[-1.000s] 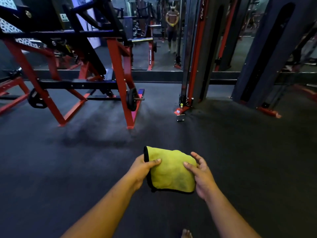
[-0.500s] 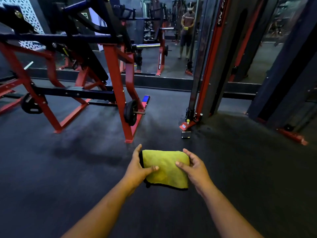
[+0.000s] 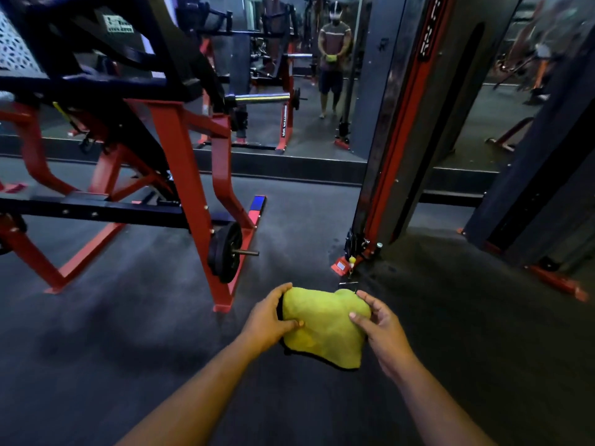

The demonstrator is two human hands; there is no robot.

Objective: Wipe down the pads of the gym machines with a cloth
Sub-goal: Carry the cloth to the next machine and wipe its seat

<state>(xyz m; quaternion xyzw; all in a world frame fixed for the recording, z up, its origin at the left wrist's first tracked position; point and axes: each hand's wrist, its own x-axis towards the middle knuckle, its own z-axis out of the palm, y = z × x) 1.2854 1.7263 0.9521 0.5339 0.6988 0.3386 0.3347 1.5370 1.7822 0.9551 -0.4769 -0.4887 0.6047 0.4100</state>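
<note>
Two hands grip one folded yellow microfibre cloth above the dark rubber floor. The left hand clamps its left edge, the right hand its right edge; one black weight plate hangs nearby.

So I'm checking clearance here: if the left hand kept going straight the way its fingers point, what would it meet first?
The left hand already grips the yellow cloth, its fingers pointing right across it. Past the cloth, the right hand on the far edge probably comes next, though depth is unclear.
</note>
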